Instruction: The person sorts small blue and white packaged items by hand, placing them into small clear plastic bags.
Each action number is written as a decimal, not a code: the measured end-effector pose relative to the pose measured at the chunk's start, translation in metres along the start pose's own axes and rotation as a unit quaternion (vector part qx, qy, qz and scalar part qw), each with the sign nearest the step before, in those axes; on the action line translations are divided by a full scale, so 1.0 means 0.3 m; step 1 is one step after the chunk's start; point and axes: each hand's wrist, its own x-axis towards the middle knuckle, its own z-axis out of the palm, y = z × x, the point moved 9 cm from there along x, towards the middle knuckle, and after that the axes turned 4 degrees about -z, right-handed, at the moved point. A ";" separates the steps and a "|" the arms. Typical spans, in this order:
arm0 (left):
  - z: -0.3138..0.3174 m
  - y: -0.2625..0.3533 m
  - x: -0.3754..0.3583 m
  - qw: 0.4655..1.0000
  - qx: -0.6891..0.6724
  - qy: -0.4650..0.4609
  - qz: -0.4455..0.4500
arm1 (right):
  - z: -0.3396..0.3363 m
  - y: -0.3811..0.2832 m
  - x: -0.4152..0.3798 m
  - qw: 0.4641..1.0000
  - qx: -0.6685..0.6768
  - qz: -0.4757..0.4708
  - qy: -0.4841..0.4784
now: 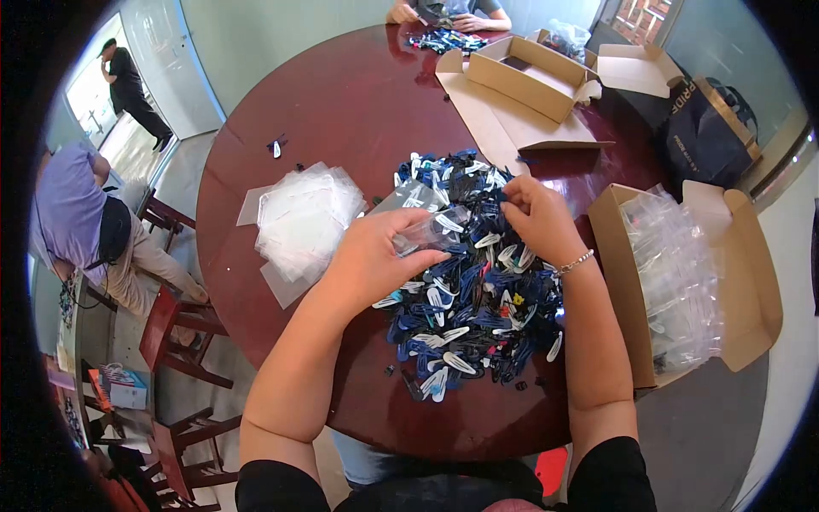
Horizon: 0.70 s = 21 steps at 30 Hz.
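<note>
Round red table [341, 111]: left hand [371, 260] pinches one clear bag [426, 224], right hand [537, 218] grips clips in one pile [469, 290].

On the counter [341, 94], the left hand [375, 256] grips a clear bag [426, 229] beside the hair clip pile [465, 282]; the right hand [537, 218] picks into that pile.

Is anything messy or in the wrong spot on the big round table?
Mostly tidy heaps. One white hair clip lies by itself on the table, far from the big clip pile. A few dark bits sit loose by the pile's near edge. Nothing looks broken or spilled.
</note>
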 end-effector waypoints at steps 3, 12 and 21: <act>0.001 -0.007 0.001 1.000 -0.008 -0.002 -0.006 | -0.007 -0.008 0.003 0.999 0.036 0.009 -0.011; -0.015 -0.031 0.006 0.999 0.009 0.030 -0.033 | 0.007 -0.105 -0.010 0.962 0.262 0.053 -0.060; 0.008 0.007 0.002 0.999 -0.026 -0.019 -0.010 | -0.024 -0.422 -0.066 0.977 0.117 -0.176 0.008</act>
